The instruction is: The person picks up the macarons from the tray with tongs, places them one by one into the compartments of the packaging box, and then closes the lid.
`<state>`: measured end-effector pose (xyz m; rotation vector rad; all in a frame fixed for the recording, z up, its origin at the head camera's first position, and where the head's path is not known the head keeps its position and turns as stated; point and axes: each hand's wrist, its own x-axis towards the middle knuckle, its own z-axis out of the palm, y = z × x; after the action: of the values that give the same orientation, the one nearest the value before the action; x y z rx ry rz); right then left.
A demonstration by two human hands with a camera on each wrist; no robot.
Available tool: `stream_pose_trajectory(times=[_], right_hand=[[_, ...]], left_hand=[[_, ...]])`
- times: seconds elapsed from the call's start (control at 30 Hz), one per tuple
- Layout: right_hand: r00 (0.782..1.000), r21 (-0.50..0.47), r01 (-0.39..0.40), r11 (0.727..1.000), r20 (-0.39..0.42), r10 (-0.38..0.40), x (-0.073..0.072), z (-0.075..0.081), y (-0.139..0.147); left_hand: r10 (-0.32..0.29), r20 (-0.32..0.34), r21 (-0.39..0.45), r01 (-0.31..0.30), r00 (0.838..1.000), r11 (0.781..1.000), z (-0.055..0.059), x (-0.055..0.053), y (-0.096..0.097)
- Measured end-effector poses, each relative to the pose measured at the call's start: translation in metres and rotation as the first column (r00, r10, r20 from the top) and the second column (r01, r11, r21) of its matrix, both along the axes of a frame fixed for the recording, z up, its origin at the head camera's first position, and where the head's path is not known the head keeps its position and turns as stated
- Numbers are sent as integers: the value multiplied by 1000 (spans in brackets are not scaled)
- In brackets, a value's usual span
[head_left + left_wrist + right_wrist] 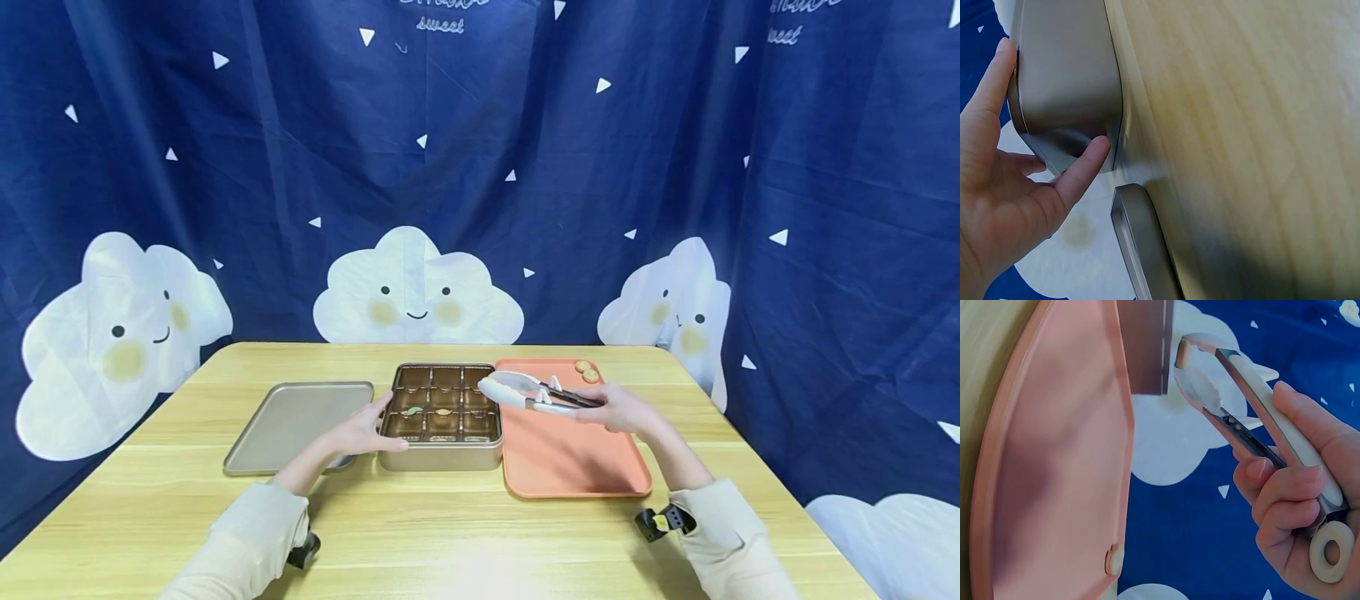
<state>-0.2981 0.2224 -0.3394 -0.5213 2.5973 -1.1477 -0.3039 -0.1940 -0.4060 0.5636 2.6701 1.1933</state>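
Right hand (626, 408) grips tongs (1259, 387); left hand (358, 433), fingers spread, touches tin (442, 458) between lid (300, 427) and tray (558, 462) bearing cookies (591, 377).

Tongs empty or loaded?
Loaded: the right wrist view shows a small tan piece between the tips of the tongs.

The box (441, 458) looks like satiny metal, its divided insert (446, 377) glossy plastic. The tongs (1266, 400) combine metal with smooth plastic. The table (420, 525) shows wood grain.

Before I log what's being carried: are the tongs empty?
No, in the right wrist view the tongs hold a small tan piece between their tips.
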Motion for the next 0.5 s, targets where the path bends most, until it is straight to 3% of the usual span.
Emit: stream_pose_trajectory(times=[0.3,0.5], right_hand=[[1000,-22,-25,999,1,25,3,0,-8],[1000,-8,13,1000,5,-13,3,1,-7]], left_hand=[[-6,-6,-6,6,1000,1000,-2,-1,-1],[-5,-12,-14,4,1000,1000,-1,-1,0]])
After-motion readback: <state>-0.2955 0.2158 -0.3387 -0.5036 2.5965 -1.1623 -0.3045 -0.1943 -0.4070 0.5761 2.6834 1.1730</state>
